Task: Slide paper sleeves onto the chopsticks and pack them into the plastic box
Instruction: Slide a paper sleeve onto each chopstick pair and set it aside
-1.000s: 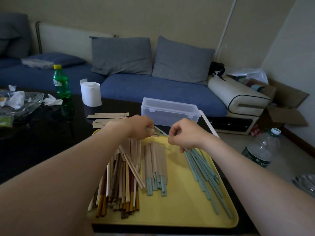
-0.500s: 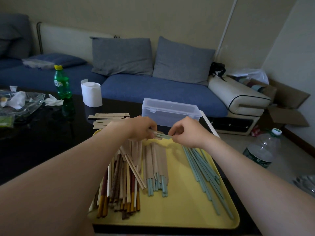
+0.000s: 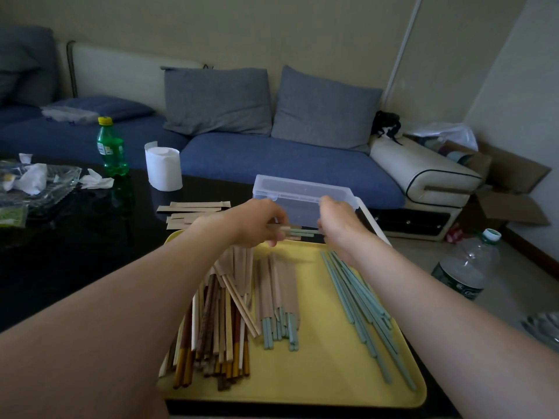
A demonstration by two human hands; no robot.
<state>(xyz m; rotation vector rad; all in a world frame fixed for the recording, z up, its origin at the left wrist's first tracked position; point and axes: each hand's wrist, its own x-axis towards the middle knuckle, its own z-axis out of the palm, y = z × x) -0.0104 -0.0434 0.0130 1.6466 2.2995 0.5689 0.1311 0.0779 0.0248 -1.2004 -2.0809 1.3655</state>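
Hovering over the far edge of the yellow tray (image 3: 302, 382), both hands are raised just in front of the clear box (image 3: 305, 196). A green pair (image 3: 301, 232) of chopsticks is held level between them. Its left end is gripped, together with a paper sleeve (image 3: 276, 226), by the curled fingers of the left hand (image 3: 257, 222), and its right end is pinched by the right hand (image 3: 338, 225). How far the pair sits inside the sleeve cannot be told. The box, lid down, is set on the black table (image 3: 75, 261) just beyond the tray. On the tray, wooden sticks (image 3: 211, 334) are piled at the left, sleeved sticks (image 3: 278, 297) are laid in the middle, and bare sticks (image 3: 360, 306) are spread at the right. Empty sleeves (image 3: 193, 208) are stacked on the table left of the box.
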